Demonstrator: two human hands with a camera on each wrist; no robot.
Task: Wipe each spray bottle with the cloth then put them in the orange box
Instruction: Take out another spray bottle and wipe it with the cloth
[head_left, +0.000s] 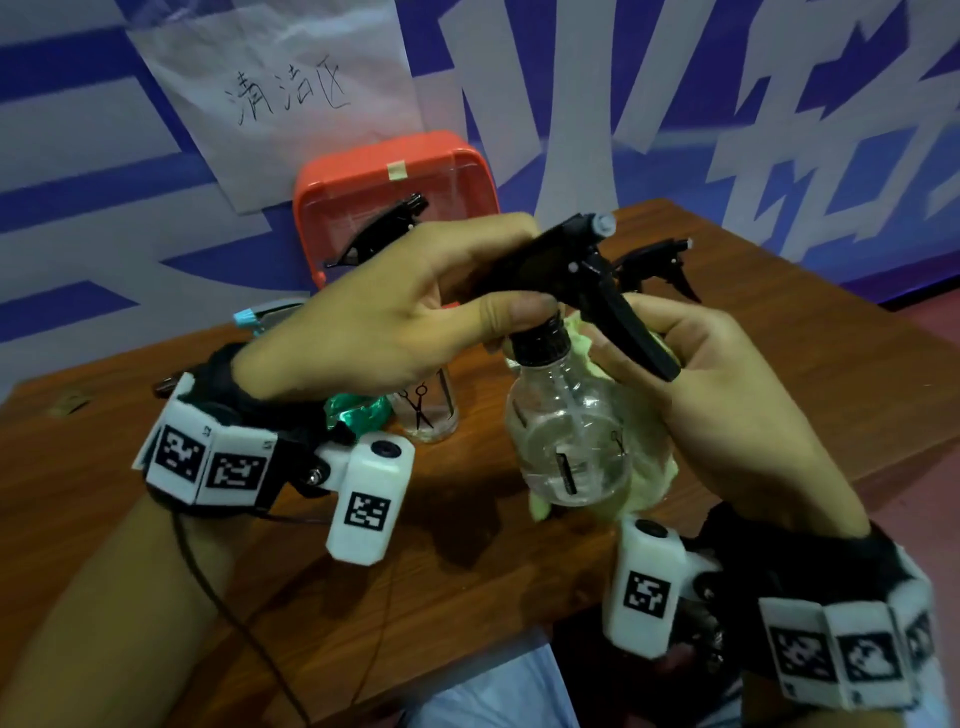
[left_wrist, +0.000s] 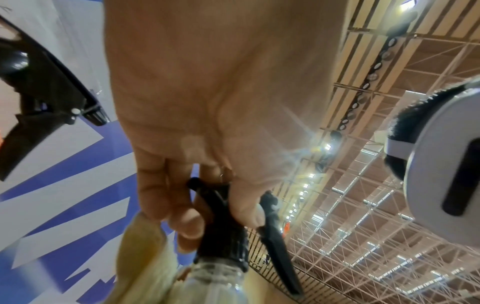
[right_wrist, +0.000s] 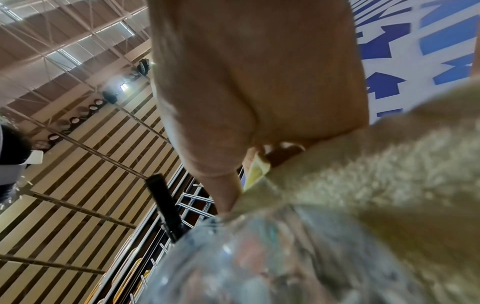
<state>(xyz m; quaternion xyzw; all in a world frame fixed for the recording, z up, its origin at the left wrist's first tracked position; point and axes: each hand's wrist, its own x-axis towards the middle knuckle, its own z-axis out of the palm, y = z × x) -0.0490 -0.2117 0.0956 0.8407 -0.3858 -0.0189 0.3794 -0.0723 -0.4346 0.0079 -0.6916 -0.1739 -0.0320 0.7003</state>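
Observation:
A clear spray bottle (head_left: 569, 431) with a black trigger head (head_left: 566, 265) hangs above the table's middle. My left hand (head_left: 395, 312) grips its black head and neck from above, thumb on the collar (left_wrist: 221, 242). My right hand (head_left: 727, 395) holds a pale yellow cloth (head_left: 649, 467) wrapped against the bottle's right and back side; the cloth (right_wrist: 376, 185) and bottle (right_wrist: 259, 257) fill the right wrist view. The orange box (head_left: 395, 202) stands at the back with a spray bottle's black head (head_left: 379, 231) inside it.
A second clear bottle (head_left: 428, 410) with a scissors print stands behind my left hand, beside something green (head_left: 358, 413). Another black spray head (head_left: 660, 262) shows behind the held bottle. The wooden table (head_left: 467, 571) ends near my lap. A paper sign hangs on the wall.

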